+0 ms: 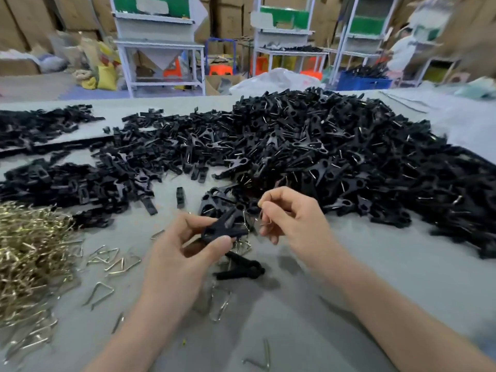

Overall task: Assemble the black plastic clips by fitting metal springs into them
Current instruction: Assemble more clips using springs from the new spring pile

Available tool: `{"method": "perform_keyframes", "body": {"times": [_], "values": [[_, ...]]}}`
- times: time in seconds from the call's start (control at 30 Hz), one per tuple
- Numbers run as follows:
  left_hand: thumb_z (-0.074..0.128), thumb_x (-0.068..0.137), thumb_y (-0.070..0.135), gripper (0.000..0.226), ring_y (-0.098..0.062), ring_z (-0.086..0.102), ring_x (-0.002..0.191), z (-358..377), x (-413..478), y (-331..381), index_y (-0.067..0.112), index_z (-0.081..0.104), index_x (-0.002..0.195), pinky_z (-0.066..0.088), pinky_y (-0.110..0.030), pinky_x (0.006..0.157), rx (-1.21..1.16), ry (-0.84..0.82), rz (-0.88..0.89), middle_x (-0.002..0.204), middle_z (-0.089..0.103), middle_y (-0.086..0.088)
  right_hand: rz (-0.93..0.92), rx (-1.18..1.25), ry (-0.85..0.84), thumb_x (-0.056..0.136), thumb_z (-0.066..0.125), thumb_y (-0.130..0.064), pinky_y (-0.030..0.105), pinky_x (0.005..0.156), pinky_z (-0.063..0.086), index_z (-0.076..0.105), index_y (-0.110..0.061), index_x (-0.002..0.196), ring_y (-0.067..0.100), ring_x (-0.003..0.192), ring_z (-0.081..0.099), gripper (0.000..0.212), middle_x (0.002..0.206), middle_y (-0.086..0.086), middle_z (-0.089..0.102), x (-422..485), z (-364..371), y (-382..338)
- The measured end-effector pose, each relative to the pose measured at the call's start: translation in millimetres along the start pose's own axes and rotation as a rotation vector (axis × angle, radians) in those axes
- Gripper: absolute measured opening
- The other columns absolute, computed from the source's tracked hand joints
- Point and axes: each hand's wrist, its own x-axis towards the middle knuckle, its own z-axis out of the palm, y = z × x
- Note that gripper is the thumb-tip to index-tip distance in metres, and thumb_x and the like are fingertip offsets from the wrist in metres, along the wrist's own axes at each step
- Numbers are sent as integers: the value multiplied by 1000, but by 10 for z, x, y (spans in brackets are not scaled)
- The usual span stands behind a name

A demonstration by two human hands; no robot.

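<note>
My left hand (185,253) pinches a black plastic clip (225,228) between thumb and fingers, just above the grey table. My right hand (292,218) is close beside it on the right and pinches a thin metal spring (265,217) between thumb and forefinger, its bent end near the clip's tip. Another black clip (241,267) lies on the table under my hands. A big heap of black clips (335,157) fills the table behind and to the right. A mound of brass-coloured springs (29,253) sits at the left.
Loose springs (118,260) lie scattered across the grey table (308,318) in front of me and below my left wrist. Flatter piles of black clip halves (67,181) spread at the left. Metal work stands, cardboard boxes and a seated person are far behind.
</note>
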Motion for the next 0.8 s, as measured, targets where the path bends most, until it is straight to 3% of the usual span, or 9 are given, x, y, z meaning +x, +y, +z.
{"method": "perform_keyframes", "body": {"times": [0.1, 0.23, 0.37, 0.57, 0.8], "values": [[76, 63, 27, 24, -5, 67, 70, 25, 1, -10, 33, 64, 83, 48, -15, 65, -5, -50, 1, 85, 74, 6, -3, 44, -11, 94, 53, -2, 22, 45, 43, 60, -17, 80, 14, 55, 60, 22, 60, -6, 59, -91, -9, 9], [74, 56, 32, 27, -13, 70, 75, 40, 5, -6, 34, 65, 82, 53, -26, 71, -53, -89, -8, 88, 74, 4, 25, 168, -60, 95, 48, 3, 20, 44, 42, 55, -12, 85, 12, 50, 55, 20, 61, -4, 57, -115, 65, -16], [75, 56, 30, 26, -11, 70, 72, 46, 18, 2, 31, 67, 81, 52, -14, 65, -54, -113, 12, 85, 74, 2, 48, 208, -70, 94, 49, 5, 16, 42, 36, 53, -13, 84, 10, 47, 49, 21, 59, -4, 57, -134, 96, -12], [75, 58, 30, 23, -11, 69, 75, 34, 12, -17, 34, 67, 80, 54, -21, 69, -52, -121, 31, 84, 74, 3, 21, 170, -9, 91, 54, 5, 17, 40, 36, 57, -12, 82, 8, 46, 48, 20, 59, -2, 58, -127, 142, 20], [75, 59, 28, 20, -6, 67, 68, 30, 9, -10, 35, 67, 76, 51, -14, 63, -98, -151, 15, 81, 74, 5, 12, 171, -35, 92, 53, 6, 16, 41, 35, 56, -11, 83, 7, 45, 46, 20, 60, -1, 58, -139, 143, 9]]}}
